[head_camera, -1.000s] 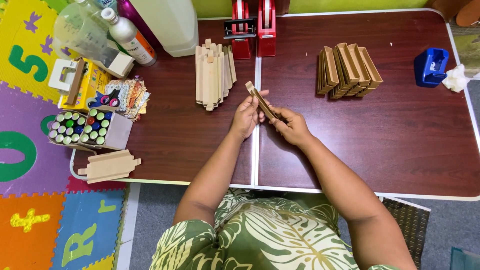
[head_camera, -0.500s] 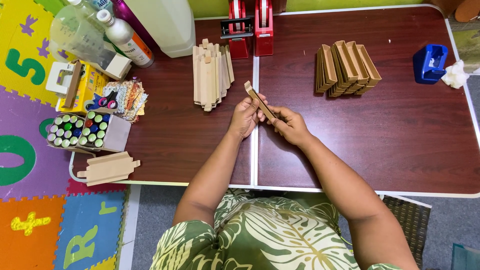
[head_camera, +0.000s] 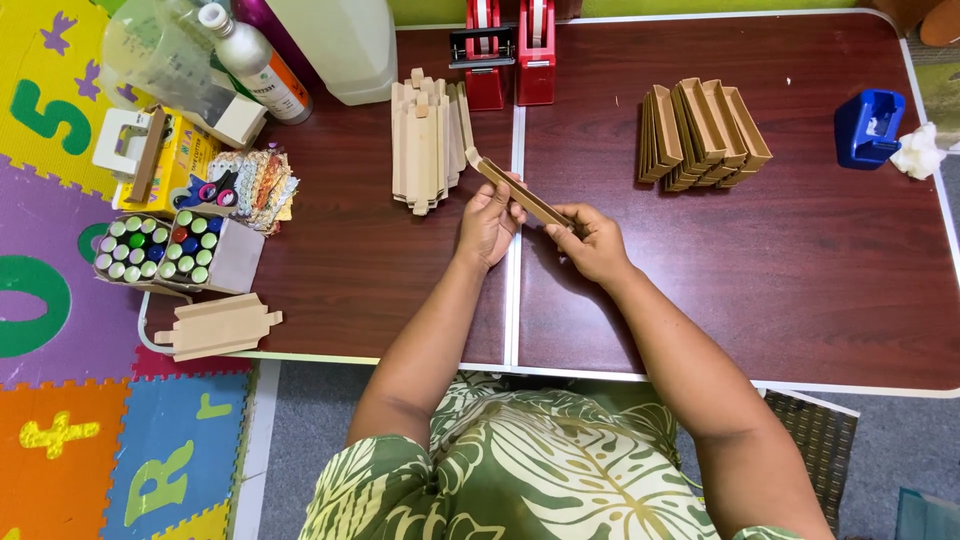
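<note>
Dark brown table with flat cardboard stack, folded tray stack, red tape dispensers, blue dispenser.

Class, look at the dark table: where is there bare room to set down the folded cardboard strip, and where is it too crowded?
Bare table lies on the right, below the folded brown trays and blue dispenser. A smaller patch sits between the marker box and left hand. The left edge and back row are crowded.
</note>
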